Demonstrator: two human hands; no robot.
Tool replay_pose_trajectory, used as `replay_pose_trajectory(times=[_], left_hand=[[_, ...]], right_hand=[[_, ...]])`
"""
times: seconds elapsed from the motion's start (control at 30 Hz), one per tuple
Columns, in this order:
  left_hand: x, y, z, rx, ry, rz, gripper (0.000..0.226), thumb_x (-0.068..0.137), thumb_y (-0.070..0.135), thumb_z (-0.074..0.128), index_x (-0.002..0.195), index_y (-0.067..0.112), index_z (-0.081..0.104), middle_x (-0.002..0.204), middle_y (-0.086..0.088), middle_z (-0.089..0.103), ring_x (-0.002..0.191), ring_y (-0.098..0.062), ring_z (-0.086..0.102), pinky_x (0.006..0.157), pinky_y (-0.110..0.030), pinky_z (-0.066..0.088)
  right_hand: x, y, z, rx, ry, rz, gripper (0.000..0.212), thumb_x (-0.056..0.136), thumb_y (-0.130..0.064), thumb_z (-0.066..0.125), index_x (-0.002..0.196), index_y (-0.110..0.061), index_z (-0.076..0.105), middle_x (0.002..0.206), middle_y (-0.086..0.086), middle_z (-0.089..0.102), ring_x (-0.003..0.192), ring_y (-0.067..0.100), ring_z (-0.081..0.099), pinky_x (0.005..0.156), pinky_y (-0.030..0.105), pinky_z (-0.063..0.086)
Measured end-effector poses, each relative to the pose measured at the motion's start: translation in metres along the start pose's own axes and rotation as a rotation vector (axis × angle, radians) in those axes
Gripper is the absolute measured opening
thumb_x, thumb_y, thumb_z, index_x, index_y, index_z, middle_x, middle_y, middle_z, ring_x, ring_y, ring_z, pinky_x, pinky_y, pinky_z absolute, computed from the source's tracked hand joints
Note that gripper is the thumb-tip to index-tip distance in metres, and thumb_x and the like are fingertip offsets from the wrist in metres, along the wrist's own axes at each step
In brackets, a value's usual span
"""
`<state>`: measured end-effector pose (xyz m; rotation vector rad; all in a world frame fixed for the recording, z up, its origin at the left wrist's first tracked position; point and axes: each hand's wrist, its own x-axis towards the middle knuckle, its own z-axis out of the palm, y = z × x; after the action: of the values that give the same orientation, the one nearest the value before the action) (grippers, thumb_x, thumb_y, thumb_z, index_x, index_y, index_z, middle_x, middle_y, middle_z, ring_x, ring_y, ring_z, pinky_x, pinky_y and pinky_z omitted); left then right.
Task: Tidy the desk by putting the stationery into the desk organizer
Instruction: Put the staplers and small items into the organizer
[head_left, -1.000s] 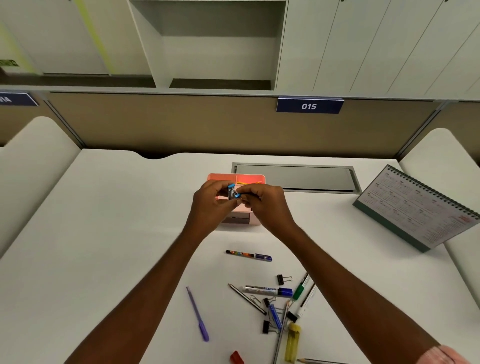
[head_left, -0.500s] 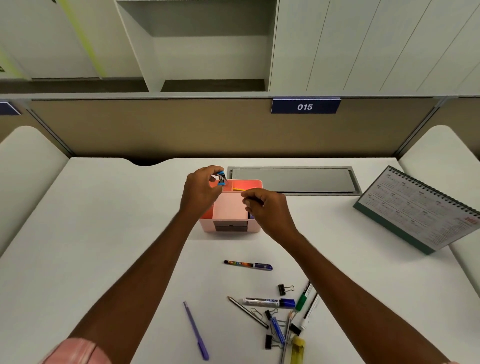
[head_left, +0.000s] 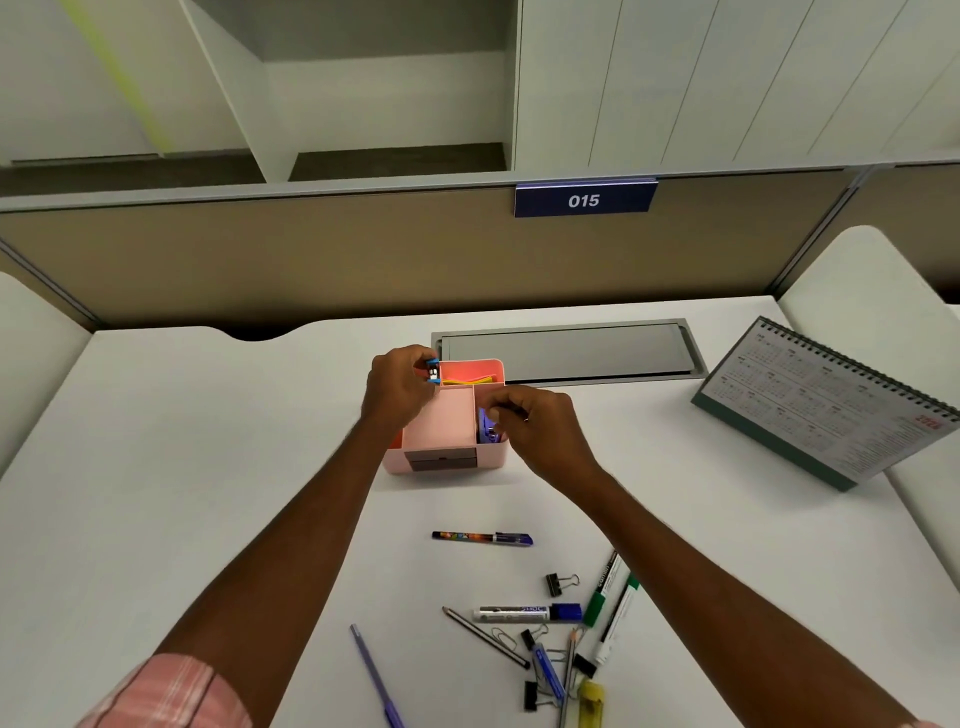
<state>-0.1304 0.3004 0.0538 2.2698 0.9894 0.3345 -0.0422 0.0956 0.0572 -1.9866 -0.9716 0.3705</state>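
Observation:
The pink desk organizer (head_left: 396, 460) stands mid-desk with a grey drawer front; yellow items (head_left: 467, 380) lie in its back compartment and a purple item (head_left: 487, 429) sits in its right one. My left hand (head_left: 397, 391) pinches a small blue clip (head_left: 432, 372) over the organizer's back-left corner. Over the right compartment my right hand (head_left: 535, 428) has its fingers curled together, with nothing visible between them. Loose on the near desk lie a multicoloured pen (head_left: 483, 538), a blue-capped marker (head_left: 527, 613), two green markers (head_left: 607, 590), a purple pen (head_left: 374, 675), a pencil (head_left: 483, 636), a yellow highlighter (head_left: 591, 704) and black binder clips (head_left: 560, 583).
A desk calendar (head_left: 831, 410) stands at the right. A grey cable hatch (head_left: 566, 351) is set into the desk behind the organizer. The beige partition (head_left: 311, 260) with a "015" sign closes the back edge. My forearms cross the near desk.
My hands, together on the blue clip a second ago, have parted. The left hand carried the clip to the organizer's back-left corner; the right hand dropped over the right compartment.

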Motion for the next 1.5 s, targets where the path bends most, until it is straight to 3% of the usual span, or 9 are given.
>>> replay_pose_trajectory(times=[0.43,0.73,0.97,1.13,1.27,1.4,1.5], left_hand=[[0.001,-0.003,0.012,0.062,-0.030,0.013,0.037,0.094,0.011,0.074,0.130,0.008,0.070,0.129,-0.017,0.069,0.113,-0.033,0.064,0.095,-0.034,0.051],[-0.005,0.004,0.009,0.022,-0.033,-0.018,0.048,0.093,0.013,0.076,0.138,0.009,0.062,0.134,-0.016,0.066,0.118,-0.032,0.062,0.093,-0.032,0.050],[-0.012,0.010,0.004,0.005,0.016,-0.012,0.036,0.102,0.003,0.058,0.137,0.007,0.062,0.137,-0.019,0.063,0.121,-0.035,0.062,0.097,-0.038,0.054],[-0.016,0.012,0.001,-0.019,0.021,-0.030,0.038,0.100,0.000,0.061,0.137,0.007,0.061,0.137,-0.019,0.063,0.122,-0.035,0.062,0.096,-0.039,0.055],[-0.019,0.011,0.001,-0.018,0.011,-0.054,0.038,0.101,0.006,0.062,0.139,0.008,0.059,0.140,-0.017,0.062,0.121,-0.035,0.062,0.093,-0.040,0.057],[-0.028,0.012,0.003,-0.046,0.086,-0.021,0.037,0.101,0.006,0.063,0.137,0.007,0.061,0.138,-0.017,0.064,0.123,-0.034,0.063,0.092,-0.039,0.058],[-0.047,0.023,0.008,-0.086,0.164,0.048,0.035,0.097,0.007,0.068,0.132,0.010,0.066,0.133,-0.011,0.068,0.118,-0.025,0.064,0.086,-0.027,0.054]], right_hand=[[0.000,0.008,-0.001,-0.002,-0.014,0.027,0.018,0.101,-0.016,0.064,0.115,-0.013,0.076,0.112,0.005,0.078,0.102,0.018,0.072,0.088,0.033,0.062],[-0.002,0.008,-0.004,0.013,-0.002,0.013,0.018,0.100,-0.013,0.065,0.114,-0.014,0.077,0.109,0.002,0.078,0.099,0.015,0.072,0.086,0.027,0.061],[-0.010,0.008,-0.010,0.041,0.005,0.013,0.016,0.100,-0.013,0.065,0.111,-0.012,0.077,0.105,0.005,0.079,0.098,0.016,0.073,0.081,0.032,0.063],[-0.020,0.006,-0.014,0.067,0.011,0.024,0.016,0.100,-0.011,0.064,0.108,-0.010,0.078,0.099,0.006,0.079,0.085,0.015,0.074,0.074,0.023,0.058],[-0.029,0.007,-0.018,0.088,0.014,0.043,0.015,0.099,-0.010,0.066,0.108,-0.012,0.078,0.098,0.003,0.079,0.076,0.011,0.074,0.072,0.025,0.060],[-0.037,0.010,-0.023,0.111,0.015,0.070,0.017,0.099,-0.007,0.065,0.109,-0.013,0.077,0.098,0.001,0.078,0.073,0.003,0.072,0.068,0.015,0.056],[-0.045,0.014,-0.026,0.114,0.017,0.091,0.019,0.098,-0.004,0.065,0.109,-0.012,0.078,0.095,0.000,0.078,0.074,0.000,0.071,0.069,0.011,0.054]])
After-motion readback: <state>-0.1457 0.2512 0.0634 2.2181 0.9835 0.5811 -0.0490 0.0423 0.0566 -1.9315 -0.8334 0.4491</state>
